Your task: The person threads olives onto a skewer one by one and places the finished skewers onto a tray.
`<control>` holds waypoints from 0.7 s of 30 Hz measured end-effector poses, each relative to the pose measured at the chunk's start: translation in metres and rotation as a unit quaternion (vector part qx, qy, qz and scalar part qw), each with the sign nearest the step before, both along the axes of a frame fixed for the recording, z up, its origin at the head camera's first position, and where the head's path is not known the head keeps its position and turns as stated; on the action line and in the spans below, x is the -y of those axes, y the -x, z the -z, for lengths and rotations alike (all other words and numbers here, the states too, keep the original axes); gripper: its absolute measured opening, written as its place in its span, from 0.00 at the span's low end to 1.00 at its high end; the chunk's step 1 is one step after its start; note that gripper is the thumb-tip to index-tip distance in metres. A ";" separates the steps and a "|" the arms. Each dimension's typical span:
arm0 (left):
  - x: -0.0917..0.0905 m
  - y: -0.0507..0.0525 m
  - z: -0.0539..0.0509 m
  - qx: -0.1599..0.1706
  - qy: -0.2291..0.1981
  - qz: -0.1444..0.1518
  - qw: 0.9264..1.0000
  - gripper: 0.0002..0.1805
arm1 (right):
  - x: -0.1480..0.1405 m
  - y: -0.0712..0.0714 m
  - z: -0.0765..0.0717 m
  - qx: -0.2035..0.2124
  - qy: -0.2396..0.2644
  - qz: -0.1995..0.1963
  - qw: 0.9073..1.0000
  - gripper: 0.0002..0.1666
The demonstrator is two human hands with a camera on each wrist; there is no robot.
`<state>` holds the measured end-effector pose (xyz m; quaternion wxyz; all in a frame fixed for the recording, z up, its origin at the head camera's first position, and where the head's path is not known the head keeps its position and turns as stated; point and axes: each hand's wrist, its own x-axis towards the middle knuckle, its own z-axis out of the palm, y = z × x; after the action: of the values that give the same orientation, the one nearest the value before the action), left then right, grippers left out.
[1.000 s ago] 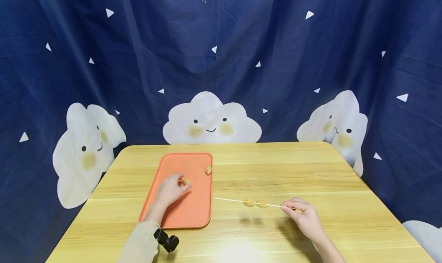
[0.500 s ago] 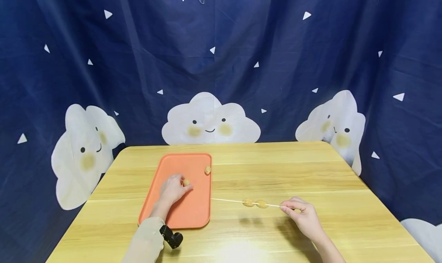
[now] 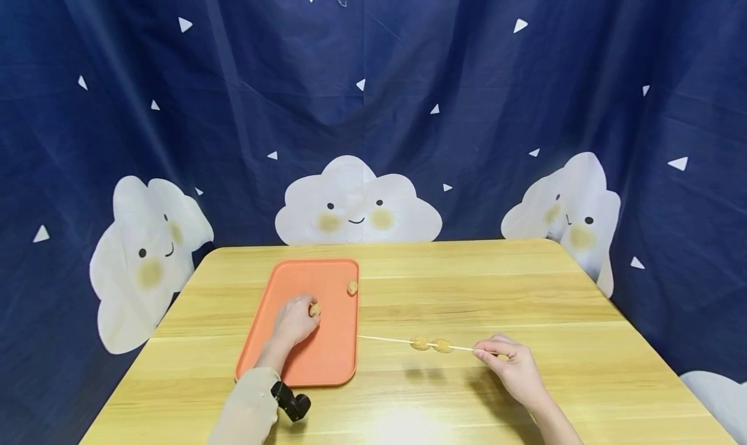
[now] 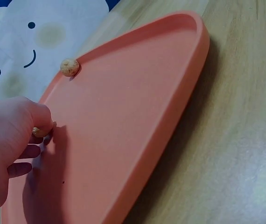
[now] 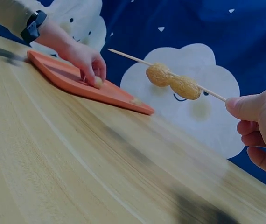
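Note:
My left hand (image 3: 294,320) is over the orange tray (image 3: 329,357), its thumb and fingers pinching a golden-brown fried ball (image 3: 315,309). The left wrist view shows most of that ball hidden behind the fingers. A second fried ball (image 4: 69,67) lies by the tray's right rim, apart from the hand. To the right, my right hand (image 3: 516,370) pinches the blunt end of a thin wooden skewer (image 5: 129,56) above the table. Two wrinkled fried balls, a nearer one (image 5: 185,87) and a farther one (image 5: 158,74), are threaded on it side by side. The pointed tip faces left, toward the tray.
The light wooden table (image 3: 467,289) bears the tray on its left half. Behind it hangs a dark blue curtain (image 3: 397,133) with white clouds and triangles. A black wrist device (image 3: 290,401) is strapped over the left sleeve.
The left thumb and fingers have closed in around the ball on the tray, after first reaching beside it. My right hand and the skewer stay nearly still.

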<state>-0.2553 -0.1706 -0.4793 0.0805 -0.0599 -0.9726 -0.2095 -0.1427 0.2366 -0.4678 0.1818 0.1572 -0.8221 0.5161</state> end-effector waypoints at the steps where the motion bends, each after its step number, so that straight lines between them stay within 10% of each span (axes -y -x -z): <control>1: 0.000 0.000 0.000 0.001 -0.004 0.000 1.000 0.16 | 0.000 0.000 0.000 0.001 0.000 0.001 1.000 0.06; 14: -0.010 -0.017 -0.007 -0.044 -0.144 0.091 0.984 0.16 | -0.002 0.001 0.002 0.004 0.010 0.003 1.000 0.05; 21: -0.023 -0.026 -0.017 0.014 -0.312 0.074 0.947 0.18 | -0.001 0.001 0.003 0.009 0.011 0.000 1.000 0.03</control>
<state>-0.2291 -0.1477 -0.4620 0.0662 -0.1005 -0.8526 -0.5085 -0.1434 0.2381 -0.4705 0.1758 0.1506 -0.8179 0.5268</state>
